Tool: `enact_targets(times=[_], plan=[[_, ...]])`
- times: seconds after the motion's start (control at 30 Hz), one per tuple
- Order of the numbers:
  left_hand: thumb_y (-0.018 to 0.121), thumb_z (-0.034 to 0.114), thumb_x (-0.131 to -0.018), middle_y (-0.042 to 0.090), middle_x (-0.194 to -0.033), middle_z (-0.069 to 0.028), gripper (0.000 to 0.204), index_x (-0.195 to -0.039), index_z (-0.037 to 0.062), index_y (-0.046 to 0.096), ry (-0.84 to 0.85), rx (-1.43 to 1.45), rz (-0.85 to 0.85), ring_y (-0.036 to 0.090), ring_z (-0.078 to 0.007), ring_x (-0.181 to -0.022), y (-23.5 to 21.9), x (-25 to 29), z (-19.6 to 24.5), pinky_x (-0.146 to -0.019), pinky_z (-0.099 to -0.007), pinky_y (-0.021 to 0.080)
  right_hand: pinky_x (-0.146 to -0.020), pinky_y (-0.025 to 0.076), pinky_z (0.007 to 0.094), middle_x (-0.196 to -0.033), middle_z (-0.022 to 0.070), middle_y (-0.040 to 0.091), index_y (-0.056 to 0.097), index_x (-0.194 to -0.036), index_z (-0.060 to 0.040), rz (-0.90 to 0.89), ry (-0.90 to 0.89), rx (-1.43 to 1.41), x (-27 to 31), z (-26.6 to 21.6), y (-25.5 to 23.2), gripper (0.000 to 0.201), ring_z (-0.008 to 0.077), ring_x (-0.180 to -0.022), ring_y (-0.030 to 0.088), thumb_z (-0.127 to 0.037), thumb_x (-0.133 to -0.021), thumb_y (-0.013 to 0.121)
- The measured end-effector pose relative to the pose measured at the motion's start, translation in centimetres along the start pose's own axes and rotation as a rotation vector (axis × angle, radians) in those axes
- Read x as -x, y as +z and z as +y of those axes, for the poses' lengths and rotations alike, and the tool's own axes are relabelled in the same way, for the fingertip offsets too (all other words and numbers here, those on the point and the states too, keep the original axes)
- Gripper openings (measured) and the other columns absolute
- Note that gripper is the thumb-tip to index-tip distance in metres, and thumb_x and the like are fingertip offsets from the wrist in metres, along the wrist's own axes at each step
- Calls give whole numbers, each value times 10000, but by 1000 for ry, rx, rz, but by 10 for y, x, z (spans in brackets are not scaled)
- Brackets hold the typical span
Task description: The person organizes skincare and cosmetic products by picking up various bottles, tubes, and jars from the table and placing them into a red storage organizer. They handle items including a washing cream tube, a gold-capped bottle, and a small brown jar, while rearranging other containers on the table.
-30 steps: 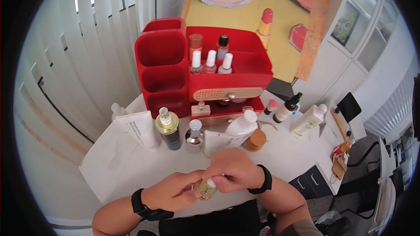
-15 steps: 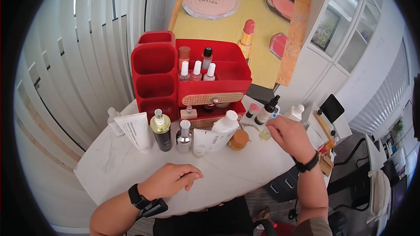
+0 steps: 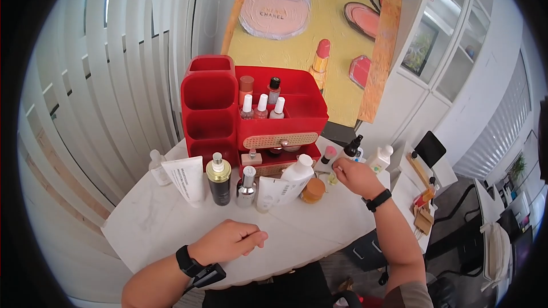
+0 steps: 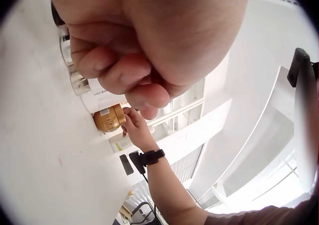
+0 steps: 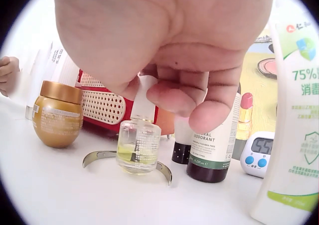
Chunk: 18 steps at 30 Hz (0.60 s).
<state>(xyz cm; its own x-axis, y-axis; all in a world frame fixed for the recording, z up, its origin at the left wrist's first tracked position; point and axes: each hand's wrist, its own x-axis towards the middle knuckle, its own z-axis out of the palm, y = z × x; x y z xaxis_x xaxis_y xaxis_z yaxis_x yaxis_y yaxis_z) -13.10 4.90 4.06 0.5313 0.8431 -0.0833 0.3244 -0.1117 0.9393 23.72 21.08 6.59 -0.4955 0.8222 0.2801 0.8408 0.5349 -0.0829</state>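
Observation:
In the right wrist view, my right hand (image 5: 169,50) pinches the white cap (image 5: 144,98) of a small clear nail polish bottle (image 5: 137,145) with yellowish liquid in it. The bottle is upright at the tabletop, in front of a curved metal band (image 5: 99,156). A brown jar (image 5: 58,114) is left of it; a dark deodorant bottle (image 5: 212,150) stands to its right. My left hand (image 3: 228,240) is idle over the front of the table, its fingers loosely curled around nothing. Nearest to it are a white tube (image 3: 271,194) and a silver pump bottle (image 3: 246,188).
A red organizer (image 3: 279,125) with several bottles in it stands at the back. Along its front are a black-and-gold bottle (image 3: 218,182) and a leaning white tube (image 3: 185,179). A white disinfectant bottle (image 5: 296,130) and a small timer (image 5: 258,154) are on the right.
Both hands were on the bottle at the table's front. My left hand has let go and moved left; my right hand has carried the bottle to the back right, then slightly left.

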Motion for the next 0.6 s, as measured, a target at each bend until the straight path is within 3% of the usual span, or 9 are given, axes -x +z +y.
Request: enact_targets(times=[0.23,0.6], plan=[[554,234,-1038,609,-665,-11,247,-988,33,689,30,-27,21,571,-82,-609,0,1,0,-590,-260,463,-700,542,468,-943,121,685,628,-1048,-91,43,-62,-1,-7,9,7,149,358,-818,679,-217,-977,593],[582,179,-1015,634,-731,-17,178,-1096,46,668,100,-10,57,584,-96,-654,4,0,-8,-619,-272,472,-715,545,458,-973,100,661,622,-1063,-98,44,6,36,-6,1,8,148,343,-845,680,-212,-969,611]])
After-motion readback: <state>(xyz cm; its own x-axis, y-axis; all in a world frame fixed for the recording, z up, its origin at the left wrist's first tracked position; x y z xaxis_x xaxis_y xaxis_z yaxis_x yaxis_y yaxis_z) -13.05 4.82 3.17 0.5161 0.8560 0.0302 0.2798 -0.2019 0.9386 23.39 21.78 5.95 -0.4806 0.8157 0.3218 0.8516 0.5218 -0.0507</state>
